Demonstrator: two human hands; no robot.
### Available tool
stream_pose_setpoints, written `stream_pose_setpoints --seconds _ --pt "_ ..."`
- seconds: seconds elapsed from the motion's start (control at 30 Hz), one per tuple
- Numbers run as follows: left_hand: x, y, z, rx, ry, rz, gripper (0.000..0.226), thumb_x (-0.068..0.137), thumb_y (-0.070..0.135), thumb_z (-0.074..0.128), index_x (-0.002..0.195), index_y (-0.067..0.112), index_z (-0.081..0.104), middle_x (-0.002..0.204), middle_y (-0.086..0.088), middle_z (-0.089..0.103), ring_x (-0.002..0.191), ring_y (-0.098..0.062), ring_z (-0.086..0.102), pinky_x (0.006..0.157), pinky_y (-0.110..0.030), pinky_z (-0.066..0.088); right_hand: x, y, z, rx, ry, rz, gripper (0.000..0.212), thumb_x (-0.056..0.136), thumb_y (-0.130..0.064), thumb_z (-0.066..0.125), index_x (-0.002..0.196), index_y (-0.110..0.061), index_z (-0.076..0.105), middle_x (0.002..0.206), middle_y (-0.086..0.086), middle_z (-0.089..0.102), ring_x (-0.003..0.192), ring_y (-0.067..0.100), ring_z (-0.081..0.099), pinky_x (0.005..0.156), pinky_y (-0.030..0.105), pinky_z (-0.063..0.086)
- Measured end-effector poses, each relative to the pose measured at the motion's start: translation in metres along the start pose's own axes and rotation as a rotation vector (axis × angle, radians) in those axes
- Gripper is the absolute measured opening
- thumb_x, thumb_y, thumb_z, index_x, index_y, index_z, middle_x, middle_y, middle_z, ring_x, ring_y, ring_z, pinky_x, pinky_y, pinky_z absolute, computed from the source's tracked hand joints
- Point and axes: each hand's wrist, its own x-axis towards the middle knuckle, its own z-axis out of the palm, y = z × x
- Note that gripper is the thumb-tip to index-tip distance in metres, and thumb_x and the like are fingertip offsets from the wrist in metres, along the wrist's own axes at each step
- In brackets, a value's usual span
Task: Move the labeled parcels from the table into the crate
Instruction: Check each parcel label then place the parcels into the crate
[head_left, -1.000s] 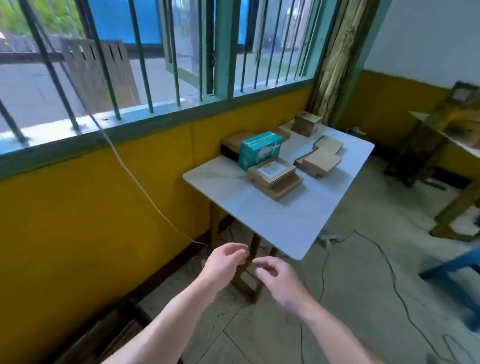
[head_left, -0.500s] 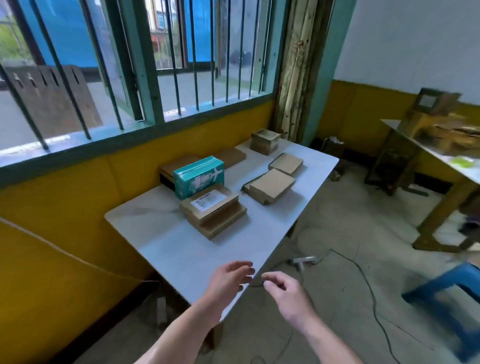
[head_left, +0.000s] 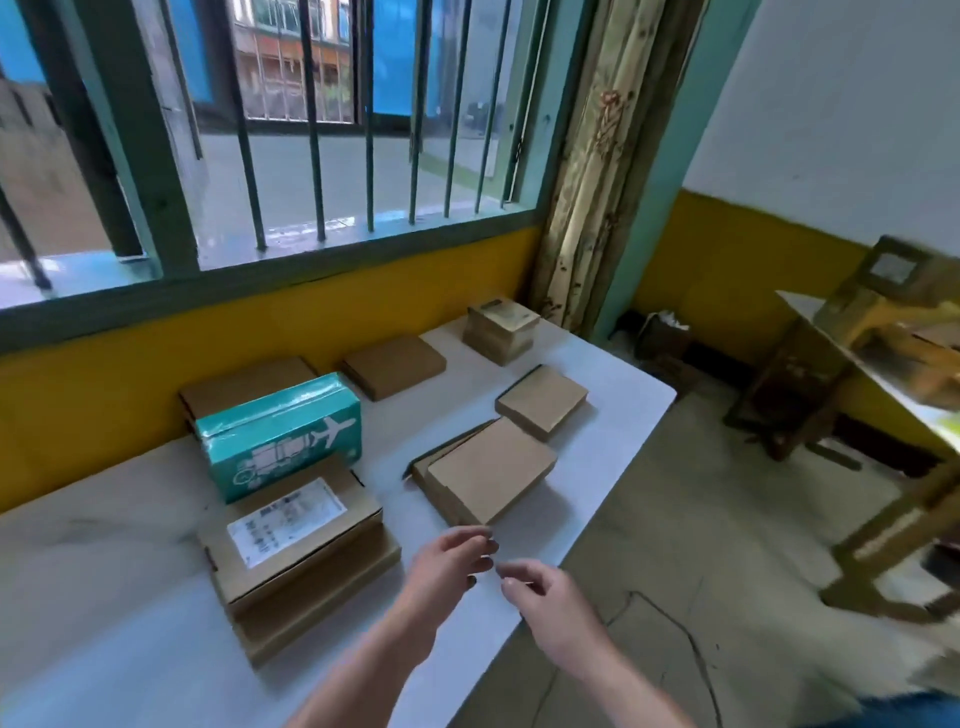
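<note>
A white table (head_left: 104, 597) under the barred window carries several cardboard parcels. Nearest me lies a brown parcel with a white label (head_left: 291, 525) stacked on another brown box. Behind it stands a teal box with an airplane print (head_left: 280, 434). Plain flat brown parcels (head_left: 491, 470) lie to the right, and a labeled stack (head_left: 501, 325) sits at the far corner. My left hand (head_left: 447, 566) and my right hand (head_left: 545, 592) hover empty over the table's near edge, fingers loosely apart. No crate is in view.
A second table (head_left: 852, 358) with blurred boxes stands at the right wall. Cables (head_left: 675, 629) trail over the concrete floor. A yellow wall and curtain (head_left: 597, 171) border the table's far side.
The view has swung toward the table and come closer; the parcels now sit just ahead of my hands. Both hands have stayed empty and close together.
</note>
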Motion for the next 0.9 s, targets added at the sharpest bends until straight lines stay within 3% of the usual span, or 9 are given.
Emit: stream_pose_setpoints --seconds 0.1,0.2,0.3,0.47,0.57,0.63,0.73,0.8,0.9 --pt "0.055 0.028 0.021 -0.032 0.009 0.011 0.016 0.096 0.013 0.057 0.105 0.015 0.07 0.105 -0.007 0.074 0.096 -0.02 0.066 0.084 -0.029 0.047 0.054 -0.007 -0.033 -0.019 0.007 0.015 0.019 0.096 -0.017 0.055 0.111 -0.02 0.066 0.099 -0.011 0.066 0.085 -0.001 0.056 0.071 0.005 0.043" --pt "0.092 0.047 0.037 -0.045 0.009 0.018 0.018 0.098 0.015 0.054 0.107 0.016 0.069 0.103 -0.002 0.074 0.091 -0.016 0.065 0.078 -0.024 0.047 0.095 -0.013 -0.058 -0.009 -0.008 0.036 0.019 0.095 -0.018 0.055 0.11 -0.023 0.067 0.107 -0.006 0.067 0.099 0.007 0.06 0.089 0.022 0.049" --pt "0.128 0.063 0.05 -0.029 0.033 0.029 0.018 0.099 0.015 0.052 0.107 0.017 0.068 0.104 -0.001 0.073 0.096 -0.016 0.064 0.08 -0.025 0.046 0.142 -0.021 -0.082 -0.017 -0.021 0.028 0.016 0.095 -0.02 0.056 0.104 -0.029 0.067 0.108 -0.01 0.067 0.105 0.008 0.061 0.096 0.033 0.05" --pt "0.192 0.082 0.07 -0.05 0.126 0.014 0.019 0.099 0.015 0.052 0.107 0.018 0.068 0.101 0.002 0.072 0.089 -0.012 0.064 0.076 -0.024 0.044 0.235 -0.026 -0.117 0.038 -0.04 0.02 0.016 0.091 -0.02 0.06 0.097 -0.03 0.07 0.095 -0.012 0.072 0.093 0.01 0.065 0.085 0.03 0.054" --pt "0.239 0.095 0.084 -0.052 0.174 0.004 0.018 0.098 0.015 0.052 0.105 0.018 0.068 0.1 0.002 0.071 0.088 -0.011 0.064 0.077 -0.024 0.044 0.307 -0.029 -0.137 0.06 -0.062 0.003 0.019 0.092 -0.018 0.059 0.107 -0.024 0.068 0.1 -0.01 0.07 0.091 0.011 0.064 0.084 0.028 0.052" --pt "0.275 0.107 0.093 -0.075 0.244 0.01 0.017 0.098 0.012 0.052 0.104 0.015 0.067 0.096 0.0 0.07 0.085 -0.013 0.063 0.077 -0.026 0.043 0.358 -0.032 -0.149 0.081 -0.068 -0.013 0.024 0.093 -0.015 0.057 0.116 -0.017 0.065 0.106 -0.004 0.068 0.098 0.015 0.062 0.089 0.034 0.05" --pt "0.33 0.128 0.111 -0.1 0.332 -0.024 0.016 0.097 0.011 0.053 0.107 0.014 0.065 0.09 0.002 0.069 0.08 -0.012 0.062 0.068 -0.023 0.042 0.426 -0.034 -0.167 -0.11 -0.027 -0.1 0.033 0.093 -0.022 0.056 0.126 -0.021 0.058 0.124 0.0 0.06 0.114 0.018 0.056 0.097 0.035 0.045" --pt "0.37 0.141 0.122 -0.098 0.365 -0.042 0.015 0.097 0.01 0.054 0.109 0.015 0.063 0.093 0.0 0.069 0.079 -0.012 0.062 0.067 -0.023 0.041 0.469 -0.038 -0.177 -0.196 -0.014 -0.182 0.04 0.093 -0.026 0.056 0.133 -0.023 0.053 0.134 0.001 0.052 0.121 0.019 0.051 0.094 0.029 0.04" --pt "0.426 0.157 0.133 -0.131 0.417 -0.068 0.019 0.095 0.012 0.057 0.113 0.014 0.062 0.101 -0.004 0.067 0.081 -0.013 0.061 0.073 -0.024 0.043 0.534 -0.049 -0.19 -0.216 -0.003 -0.169 0.049 0.093 -0.03 0.055 0.141 -0.023 0.044 0.144 0.003 0.044 0.127 0.022 0.045 0.097 0.034 0.038"
